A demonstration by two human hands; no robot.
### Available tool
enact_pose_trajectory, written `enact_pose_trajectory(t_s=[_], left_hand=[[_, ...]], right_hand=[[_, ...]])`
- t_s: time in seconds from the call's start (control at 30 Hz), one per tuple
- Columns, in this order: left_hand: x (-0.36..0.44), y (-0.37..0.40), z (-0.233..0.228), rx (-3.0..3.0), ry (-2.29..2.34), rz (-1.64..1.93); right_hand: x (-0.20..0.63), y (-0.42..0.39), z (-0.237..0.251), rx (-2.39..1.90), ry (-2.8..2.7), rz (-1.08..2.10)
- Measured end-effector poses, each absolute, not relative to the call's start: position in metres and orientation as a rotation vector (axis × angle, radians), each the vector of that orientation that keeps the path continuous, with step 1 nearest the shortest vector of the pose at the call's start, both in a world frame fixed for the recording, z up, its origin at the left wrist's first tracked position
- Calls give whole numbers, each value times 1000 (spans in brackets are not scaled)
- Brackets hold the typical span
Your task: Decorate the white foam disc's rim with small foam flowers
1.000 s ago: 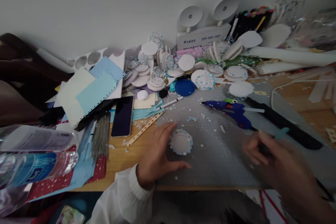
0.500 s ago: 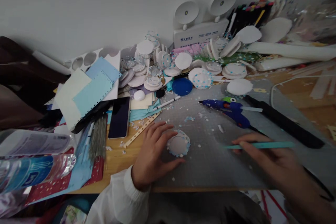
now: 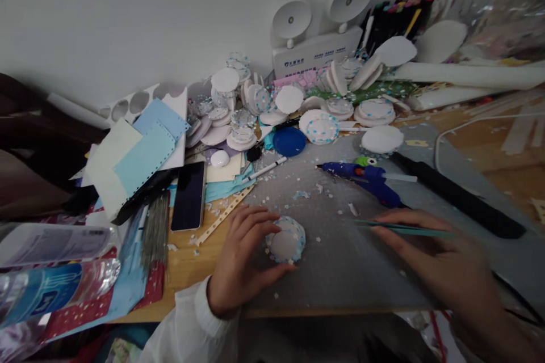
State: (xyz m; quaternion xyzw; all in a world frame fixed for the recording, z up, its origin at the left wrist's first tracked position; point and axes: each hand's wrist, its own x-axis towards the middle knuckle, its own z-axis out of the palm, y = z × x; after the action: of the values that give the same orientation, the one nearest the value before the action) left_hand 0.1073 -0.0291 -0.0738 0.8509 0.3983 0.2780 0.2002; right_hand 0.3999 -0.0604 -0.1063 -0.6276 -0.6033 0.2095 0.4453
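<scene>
Lying on the grey mat point(image 3: 340, 261), the white disc point(image 3: 285, 241) sits cupped by the left hand point(image 3: 238, 264), its grip loosely curled about it; the right hand point(image 3: 438, 264) pinches teal tweezers point(image 3: 400, 229), well apart.

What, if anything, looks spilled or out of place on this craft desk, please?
Small paper scraps lie scattered over the grey mat, and the card sheets at the back left sit in a skewed, sliding pile.
</scene>
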Motion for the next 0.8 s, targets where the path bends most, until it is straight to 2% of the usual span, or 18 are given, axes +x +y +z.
enact_pose_trajectory(t_s=[0.2, 0.63, 0.8], left_hand=[[108, -26, -72, 2396, 1116, 813], [100, -18, -74, 2499, 1084, 871], [100, -14, -80, 2479, 1084, 891]], right_hand=[[391, -59, -91, -1583, -1385, 440], [359, -17, -80, -1174, -1806, 252], [346, -2, -84, -1136, -1908, 274]])
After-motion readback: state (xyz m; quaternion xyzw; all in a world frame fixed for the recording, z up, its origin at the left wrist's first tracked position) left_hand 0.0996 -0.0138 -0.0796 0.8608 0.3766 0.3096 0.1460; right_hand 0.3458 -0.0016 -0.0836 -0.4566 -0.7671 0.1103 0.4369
